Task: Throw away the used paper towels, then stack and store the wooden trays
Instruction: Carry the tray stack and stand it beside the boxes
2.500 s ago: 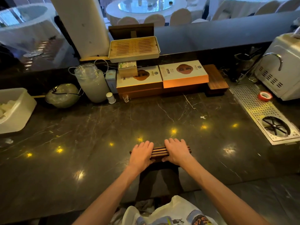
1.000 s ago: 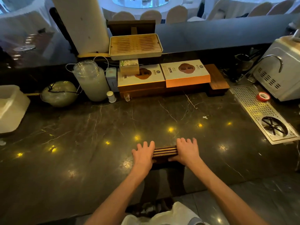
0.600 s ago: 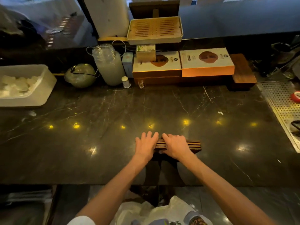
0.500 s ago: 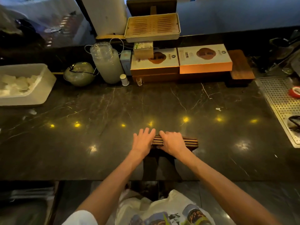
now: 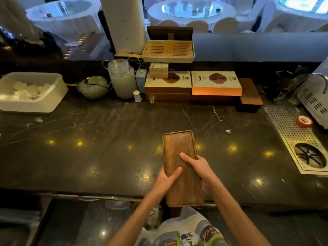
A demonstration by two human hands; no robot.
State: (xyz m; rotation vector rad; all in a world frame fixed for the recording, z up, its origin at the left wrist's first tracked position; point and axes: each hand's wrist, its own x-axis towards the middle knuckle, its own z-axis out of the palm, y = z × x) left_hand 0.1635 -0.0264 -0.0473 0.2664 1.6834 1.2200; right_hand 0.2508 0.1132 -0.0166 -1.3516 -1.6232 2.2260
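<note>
A: Where's the tray rn?

B: The long brown wooden tray (image 5: 179,157) is in your hands, flat face up, long axis running away from you, over the near edge of the dark marble worktop (image 5: 106,139). Near end hangs past the edge, above your printed white shirt (image 5: 186,229).

A: And my hands?

B: Left hand (image 5: 166,181) clamps the left rim, thumb laid on the top face, other fingers hidden under it. Right hand (image 5: 199,167) clamps the right rim, thumb across the top, rest wrapped round the side. Can't tell if it's one tray or several stacked.

A: Anything else w/ it?

B: At the back: a pale slatted bamboo tray (image 5: 168,50) up on a stand, two white-and-orange boxes (image 5: 192,82), a frosted glass jar (image 5: 122,79). Far left, a white plastic tub (image 5: 48,102) w/ white crumpled pieces inside. Right side, a perforated metal drain grid (image 5: 287,125) w/ a red tape roll (image 5: 303,121) on it.
</note>
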